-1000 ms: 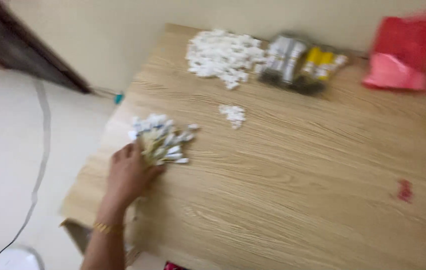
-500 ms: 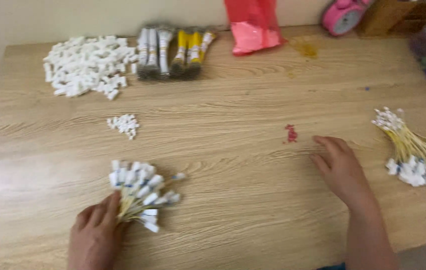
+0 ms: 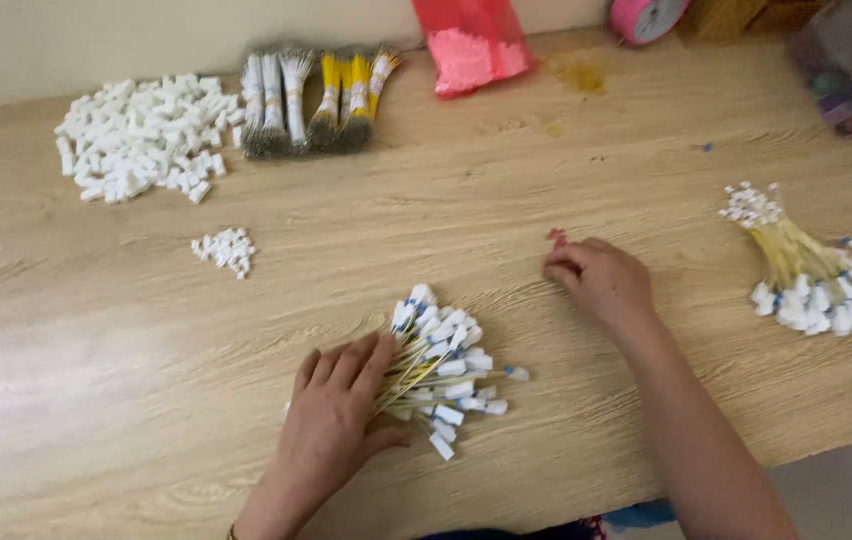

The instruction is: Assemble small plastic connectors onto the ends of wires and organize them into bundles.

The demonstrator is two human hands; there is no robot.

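**Hands at a fanned bundle of capped wires**

Left hand (image 3: 331,425), lower centre of frame, lies fingers spread over the stem end of a wire bundle (image 3: 441,365) with white caps; it presses rather than grasps. Right hand (image 3: 601,280), centre right, curls its fingertips around a small red bit (image 3: 556,238); whether they actually pinch it, cannot tell.

Risk: the bundle is already fanned and loose, so a sideways nudge could scatter its wires. The red bit is tiny and could slip away.

Surface: pale wood-grain table (image 3: 146,350). Upper left, a heap of white caps (image 3: 141,135); a smaller cluster (image 3: 226,250) below it. Second bundle (image 3: 811,270) at right edge. Plain wall behind.
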